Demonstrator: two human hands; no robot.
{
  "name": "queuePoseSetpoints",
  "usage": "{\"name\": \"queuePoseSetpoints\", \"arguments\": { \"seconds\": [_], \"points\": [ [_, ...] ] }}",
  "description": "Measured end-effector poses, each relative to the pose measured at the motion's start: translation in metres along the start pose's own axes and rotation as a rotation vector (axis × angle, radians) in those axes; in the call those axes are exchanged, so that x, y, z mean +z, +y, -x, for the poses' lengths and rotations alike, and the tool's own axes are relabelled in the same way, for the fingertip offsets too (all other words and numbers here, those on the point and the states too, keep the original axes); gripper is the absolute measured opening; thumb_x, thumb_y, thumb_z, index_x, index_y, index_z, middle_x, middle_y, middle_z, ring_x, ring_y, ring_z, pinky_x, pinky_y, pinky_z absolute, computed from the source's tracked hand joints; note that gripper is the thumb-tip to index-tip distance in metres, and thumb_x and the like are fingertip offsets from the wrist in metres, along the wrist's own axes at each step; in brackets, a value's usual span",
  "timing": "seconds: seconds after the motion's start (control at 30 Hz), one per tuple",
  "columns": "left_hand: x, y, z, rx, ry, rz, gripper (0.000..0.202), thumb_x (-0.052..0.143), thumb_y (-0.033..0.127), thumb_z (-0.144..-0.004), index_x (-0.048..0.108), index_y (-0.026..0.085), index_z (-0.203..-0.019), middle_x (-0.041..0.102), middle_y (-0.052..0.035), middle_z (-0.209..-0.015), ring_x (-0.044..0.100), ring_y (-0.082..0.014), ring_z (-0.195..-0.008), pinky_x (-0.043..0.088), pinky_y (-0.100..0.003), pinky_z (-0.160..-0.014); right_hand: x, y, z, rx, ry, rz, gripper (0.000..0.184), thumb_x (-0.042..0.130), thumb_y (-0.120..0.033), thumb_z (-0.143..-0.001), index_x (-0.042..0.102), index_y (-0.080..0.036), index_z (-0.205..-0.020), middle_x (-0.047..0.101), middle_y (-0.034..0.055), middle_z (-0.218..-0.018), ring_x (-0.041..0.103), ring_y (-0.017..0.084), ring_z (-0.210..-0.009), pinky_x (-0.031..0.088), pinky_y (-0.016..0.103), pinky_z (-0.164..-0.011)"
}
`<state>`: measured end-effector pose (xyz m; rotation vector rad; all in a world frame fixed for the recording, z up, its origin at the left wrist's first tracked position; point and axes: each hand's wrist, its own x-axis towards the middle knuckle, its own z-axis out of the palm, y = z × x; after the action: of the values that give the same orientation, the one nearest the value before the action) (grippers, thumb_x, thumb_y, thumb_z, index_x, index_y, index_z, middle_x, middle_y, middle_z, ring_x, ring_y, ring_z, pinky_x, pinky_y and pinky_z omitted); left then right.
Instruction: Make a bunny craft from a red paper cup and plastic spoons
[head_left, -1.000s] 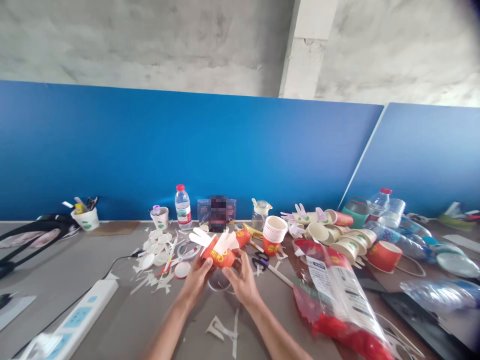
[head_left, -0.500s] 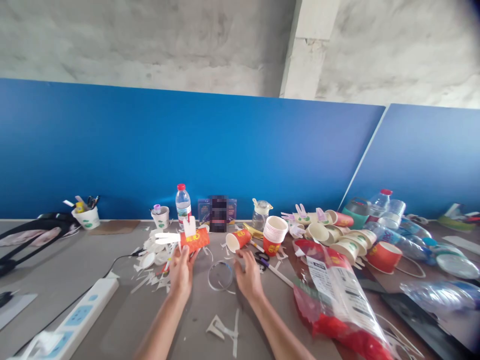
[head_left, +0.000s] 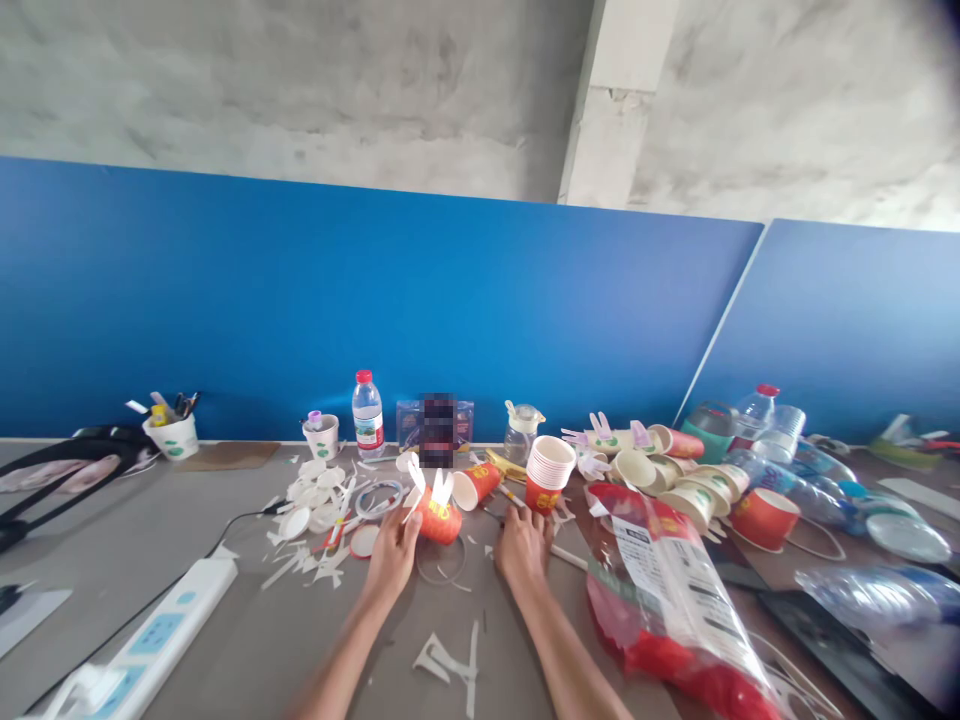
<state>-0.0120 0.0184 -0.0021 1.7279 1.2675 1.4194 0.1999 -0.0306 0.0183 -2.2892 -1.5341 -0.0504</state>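
Note:
My left hand (head_left: 395, 556) is closed round a red paper cup (head_left: 440, 518) with gold print. Two white ear-like strips (head_left: 442, 488) stick up from this cup, which lies tilted over a roll of clear tape (head_left: 441, 562). My right hand (head_left: 523, 545) rests on the table with fingers curled down, covering the spot where dark-handled scissors lay; its grip is hidden. Just beyond it stands a stack of red paper cups (head_left: 550, 470). Another red cup (head_left: 475, 484) lies on its side between the hands. A white pen-like stick (head_left: 570, 557) shows beside the right hand.
White paper scraps (head_left: 319, 505) and a tape ring (head_left: 379, 499) lie left. A water bottle (head_left: 367, 415) and glass jug (head_left: 521, 432) stand behind. At right are a red plastic bag (head_left: 660, 580), decorated paper cups (head_left: 637, 465) and plastic bottles (head_left: 817, 490). A power strip (head_left: 161, 640) is front left.
My left hand has brought the red cup with white strips rightward and lower, uncovering the tape ring and scraps. My right hand has moved right, onto the place of the scissors.

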Motion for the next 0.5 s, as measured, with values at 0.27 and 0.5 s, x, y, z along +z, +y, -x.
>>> {"name": "queuePoseSetpoints", "arguments": {
  "seconds": [0.27,0.5],
  "points": [
    [0.001,-0.007,-0.002,0.030,0.015,-0.078,0.041,0.047,0.050,-0.092,0.073,0.020,-0.106,0.074,-0.0164,-0.114,0.062,-0.0353,-0.120,0.046,-0.056,-0.106,-0.010,0.011,-0.009,0.113,-0.078,0.039,0.047,0.048,-0.009,-0.086,0.066,-0.016,-0.129,0.066,0.0183,-0.126,0.060,0.033,-0.123,0.035,0.045,-0.107],
    [0.004,-0.009,0.001,0.024,0.078,-0.083,0.035,0.053,0.049,-0.090,0.074,0.022,-0.094,0.071,-0.0175,-0.114,0.062,-0.0364,-0.118,0.047,-0.056,-0.105,-0.019,0.016,-0.010,0.144,-0.141,0.064,0.052,0.048,-0.007,-0.085,0.061,-0.015,-0.135,0.062,0.0222,-0.130,0.062,0.033,-0.121,0.041,0.046,-0.102]
  ]
}}
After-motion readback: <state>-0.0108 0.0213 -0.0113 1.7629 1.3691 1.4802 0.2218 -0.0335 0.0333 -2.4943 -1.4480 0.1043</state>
